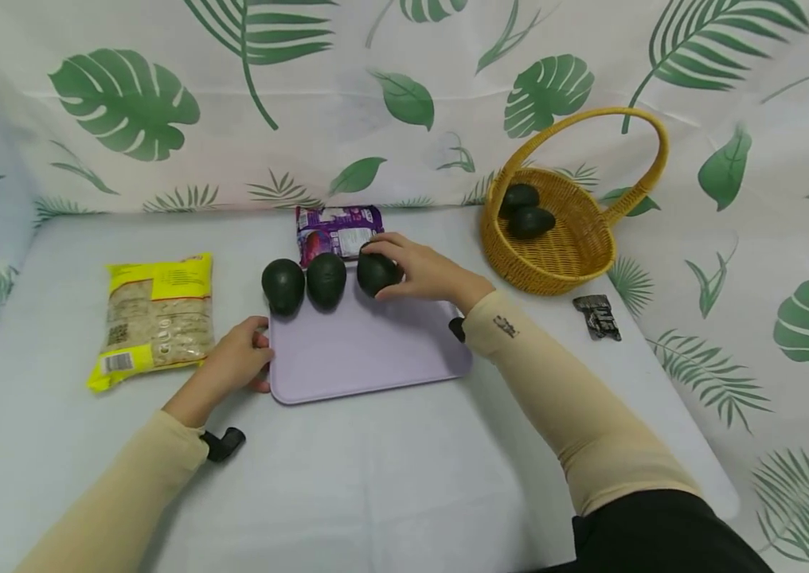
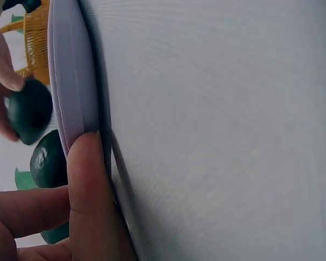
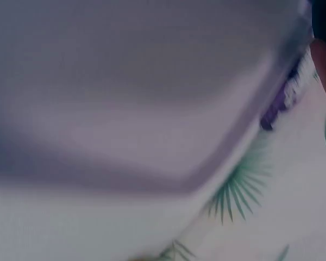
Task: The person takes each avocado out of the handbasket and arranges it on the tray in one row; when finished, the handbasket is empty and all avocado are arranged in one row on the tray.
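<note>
My left hand [image 1: 241,354] grips the left edge of a lilac tray [image 1: 369,342]; in the left wrist view its thumb [image 2: 89,185] lies against the outer side of the rim. With thumb and fingers my right hand [image 1: 419,269] holds a dark green avocado [image 1: 376,274] at the tray's far side. Left of it, two more avocados stand side by side, one at the far left corner [image 1: 283,286] and another avocado [image 1: 326,281] beside it. In the right wrist view the held avocado [image 3: 325,24] is only a dark patch at the upper right.
Behind the tray lies a purple packet [image 1: 340,229]. A yellow-and-clear food bag [image 1: 157,318] lies to the left. At the back right stands a yellow wicker basket [image 1: 555,274] with two avocados [image 1: 529,223] inside. A small black packet [image 1: 597,317] lies right of the tray.
</note>
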A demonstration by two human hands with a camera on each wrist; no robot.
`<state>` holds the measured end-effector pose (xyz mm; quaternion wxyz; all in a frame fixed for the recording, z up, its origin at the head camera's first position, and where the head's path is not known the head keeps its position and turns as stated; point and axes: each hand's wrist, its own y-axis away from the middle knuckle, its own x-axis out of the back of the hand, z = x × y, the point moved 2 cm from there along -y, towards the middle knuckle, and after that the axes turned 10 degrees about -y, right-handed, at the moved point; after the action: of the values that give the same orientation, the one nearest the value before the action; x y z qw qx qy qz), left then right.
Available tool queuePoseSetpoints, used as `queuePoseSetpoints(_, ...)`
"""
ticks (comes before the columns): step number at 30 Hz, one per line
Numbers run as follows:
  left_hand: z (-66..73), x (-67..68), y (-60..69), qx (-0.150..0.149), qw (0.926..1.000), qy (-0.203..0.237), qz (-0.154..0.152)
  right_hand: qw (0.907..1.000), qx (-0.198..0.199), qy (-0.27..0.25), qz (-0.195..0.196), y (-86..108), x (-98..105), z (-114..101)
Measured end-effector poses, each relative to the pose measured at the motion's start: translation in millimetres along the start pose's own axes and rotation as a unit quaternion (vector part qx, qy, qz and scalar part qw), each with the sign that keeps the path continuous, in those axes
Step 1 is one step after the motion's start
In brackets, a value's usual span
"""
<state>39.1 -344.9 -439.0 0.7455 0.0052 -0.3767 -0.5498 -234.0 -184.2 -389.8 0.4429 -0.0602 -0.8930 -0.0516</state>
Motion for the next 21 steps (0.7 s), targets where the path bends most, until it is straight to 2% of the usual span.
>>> queuePoseSetpoints(6,-3.2,0.5,-2.2,-0.001,1.0000,0.008,0.004,0.9995,-0.021,0.021,-0.011,-20.5,-17.9,-2.2)
queuePoseSetpoints(12,-1.4,2.7,-1.2,0.003,0.9999,0.002,0.013,0.9992,-0.028,0.027,-0.013,-25.2,-18.9,-5.4)
queuePoseSetpoints(21,-2.5,0.0,-2.8,0.011,0.9999,0.009,0.001,0.9985,-0.045,0.023,-0.019,-23.2,-22.8,2.3)
